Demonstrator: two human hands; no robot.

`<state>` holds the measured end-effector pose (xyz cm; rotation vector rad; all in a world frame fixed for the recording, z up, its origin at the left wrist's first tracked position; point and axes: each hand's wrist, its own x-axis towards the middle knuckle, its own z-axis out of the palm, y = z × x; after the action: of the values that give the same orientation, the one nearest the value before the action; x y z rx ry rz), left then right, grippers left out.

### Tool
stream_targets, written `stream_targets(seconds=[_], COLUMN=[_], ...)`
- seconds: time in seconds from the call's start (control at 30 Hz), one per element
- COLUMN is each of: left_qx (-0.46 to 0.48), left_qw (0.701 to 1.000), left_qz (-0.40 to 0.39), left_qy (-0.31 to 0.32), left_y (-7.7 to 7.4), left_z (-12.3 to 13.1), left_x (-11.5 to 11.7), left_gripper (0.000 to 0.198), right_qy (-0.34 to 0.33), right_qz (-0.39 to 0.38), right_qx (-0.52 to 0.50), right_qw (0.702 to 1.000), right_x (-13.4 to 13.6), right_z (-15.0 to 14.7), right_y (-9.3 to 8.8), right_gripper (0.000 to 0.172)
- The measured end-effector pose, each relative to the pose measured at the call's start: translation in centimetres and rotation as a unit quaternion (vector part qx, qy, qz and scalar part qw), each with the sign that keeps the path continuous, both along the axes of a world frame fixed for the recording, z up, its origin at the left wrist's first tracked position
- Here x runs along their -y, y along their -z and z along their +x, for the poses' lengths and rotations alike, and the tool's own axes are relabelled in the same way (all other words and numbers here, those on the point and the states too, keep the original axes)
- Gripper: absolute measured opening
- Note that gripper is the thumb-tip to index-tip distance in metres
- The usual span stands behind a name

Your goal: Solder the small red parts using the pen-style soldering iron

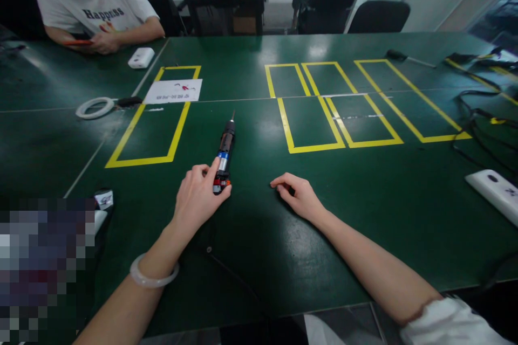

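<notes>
Head view: green table [364, 215], seen from its near edge.

Left hand [198, 198] clamped on the rear end of an electric screwdriver [225, 152]: index finger laid along the top, thumb pressed against the red-and-black butt, remaining fingers curled beside it. Pale bangle [154, 276] on that wrist.

Screwdriver flat on the surface, about midway along the near edge and a little in from it. Bit toward the far edge, body just right of a yellow tape rectangle [137, 160].

Right hand [298, 197] apart from the left, right of the tool and not touching it. Fingers loosely curled, tips on the bare surface, nothing held.

Also on the surface:
- sheet of paper [174, 90] with a red mark, at the far end of the rectangle
- roll of white tape [96, 108] left of the sheet
- small white box [141, 57] nearer the far edge
- group of yellow outlines [335, 113] right of centre
- long white device [496, 193] at the right edge
- black cables [477, 118] toward the far right corner
- thin black cord [237, 277] by the near edge, below the left hand

Far left corner — another person's hands [101, 42] together on the table.
</notes>
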<state>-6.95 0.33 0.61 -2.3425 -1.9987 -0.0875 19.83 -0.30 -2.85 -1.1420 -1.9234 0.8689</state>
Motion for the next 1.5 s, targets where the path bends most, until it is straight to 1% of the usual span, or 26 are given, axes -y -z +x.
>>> stream_targets(seconds=[0.1,0.2,0.33,0.47,0.53,0.6,0.73,0.8,0.87,0.97,1.03,1.1,1.13,1.17,1.2,1.27,1.33,1.4,1.5], left_qx=[-0.008,0.003,-0.01,-0.056,-0.074,-0.08,-0.071,-0.082,-0.089,-0.076,-0.054,0.003,0.055,0.123,0.196,0.324,0.375,0.432,0.512], left_qw=[0.999,0.997,0.992,0.984,0.979,0.978,0.983,0.982,0.981,0.975,0.972,0.974,0.978,0.979,0.974,0.943,0.915,0.874,0.805], left_qz=[0.002,-0.005,-0.025,-0.038,-0.045,-0.037,0.034,0.046,0.045,0.044,0.063,0.078,0.069,0.046,0.01,-0.074,-0.132,-0.198,-0.279], left_qy=[-0.038,-0.078,-0.124,-0.163,-0.186,-0.191,-0.168,-0.165,-0.168,-0.202,-0.221,-0.214,-0.191,-0.157,-0.113,-0.01,0.068,0.105,0.107], left_y=[0.1,0.3,0.4,0.0,-0.3,-0.6,-0.9,-0.9,-1.0,-1.2,-1.7,-2.2,-2.4,-2.6,-2.8,-2.9,-2.6,-2.0,-0.7], left_z=[-3.8,-7.3,-11.0,-13.7,-14.4,-14.4,-13.1,-12.2,-11.7,-11.5,-11.1,-10.0,-9.1,-7.9,-6.5,-3.2,0.1,2.8,5.1], left_x=[-0.6,-1.2,-1.9,-2.4,-2.5,-2.3,-1.3,-0.8,-0.6,-0.6,-0.9,-1.1,-1.2,-1.3,-1.4,-1.5,-1.4,-1.3,-1.0], left_gripper=[0.069,0.069,0.07,0.069,0.067,0.064,0.049,0.039,0.032,0.033,0.035,0.036,0.036,0.036,0.035,0.035,0.036,0.037,0.037], right_qy=[-0.002,-0.005,-0.007,-0.011,-0.013,-0.015,-0.018,-0.017,-0.016,-0.016,-0.017,-0.017,-0.018,-0.018,-0.018,-0.02,-0.026,-0.04,-0.063], right_qz=[-0.003,-0.002,0.0,0.002,0.002,0.001,0.001,0.0,-0.003,-0.004,-0.004,-0.005,-0.006,-0.006,-0.005,-0.005,-0.006,-0.013,-0.025], right_qx=[0.002,0.007,0.012,0.015,0.016,0.017,0.021,0.022,0.022,0.023,0.025,0.028,0.028,0.027,0.026,0.018,0.006,-0.012,-0.04], right_qw=[1.0,1.0,1.0,1.0,1.0,1.0,1.0,1.0,1.0,1.0,1.0,0.999,0.999,0.999,0.999,1.0,1.0,0.999,0.997], right_x=[0.0,0.1,0.1,0.0,0.0,0.0,0.0,0.0,0.0,0.0,0.0,0.0,0.0,0.0,0.0,0.0,0.0,0.0,0.1], right_z=[0.0,0.1,0.2,0.2,0.2,0.2,0.1,0.1,0.1,0.1,0.0,0.0,0.0,0.0,0.0,0.0,0.1,0.2,0.1], right_y=[-0.1,-0.2,-0.1,0.1,0.2,0.3,0.3,0.2,0.1,0.1,0.1,0.1,0.1,0.1,0.1,0.2,0.3,0.6,0.7], right_gripper=[0.022,0.02,0.019,0.019,0.019,0.019,0.019,0.019,0.019,0.018,0.018,0.019,0.018,0.018,0.018,0.018,0.017,0.019,0.033])
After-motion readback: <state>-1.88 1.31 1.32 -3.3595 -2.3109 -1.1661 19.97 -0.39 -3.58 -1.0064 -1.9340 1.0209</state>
